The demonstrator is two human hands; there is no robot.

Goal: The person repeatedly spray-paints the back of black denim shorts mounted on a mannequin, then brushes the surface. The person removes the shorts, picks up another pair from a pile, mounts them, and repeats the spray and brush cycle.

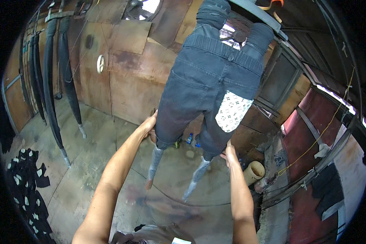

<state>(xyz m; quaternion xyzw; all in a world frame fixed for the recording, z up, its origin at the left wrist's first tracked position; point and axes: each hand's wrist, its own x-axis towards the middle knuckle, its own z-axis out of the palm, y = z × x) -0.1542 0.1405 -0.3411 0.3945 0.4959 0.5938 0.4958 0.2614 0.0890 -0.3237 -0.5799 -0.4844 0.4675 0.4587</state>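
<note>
A pair of black jeans [191, 95] with an elastic waistband hangs in front of me, pulled over a leg-shaped form whose two wrapped, tapering legs [154, 162] stick out below the hems. A white patterned patch [234, 112] covers the right back pocket. My left hand [149, 125] is at the outer side of the left trouser leg, closed on the cloth, with its fingers partly hidden behind it. Lower down, my right hand [229, 155] grips the right leg near its hem; some of its fingers are also hidden.
More dark leg forms [49, 81] hang at the left. Black pieces with white patches [28, 187] lie at the lower left. A cream bucket [254, 171] stands right of my right forearm. A yellow cord [313, 148] hangs at the right. Fans [140, 8] sit in the far wall.
</note>
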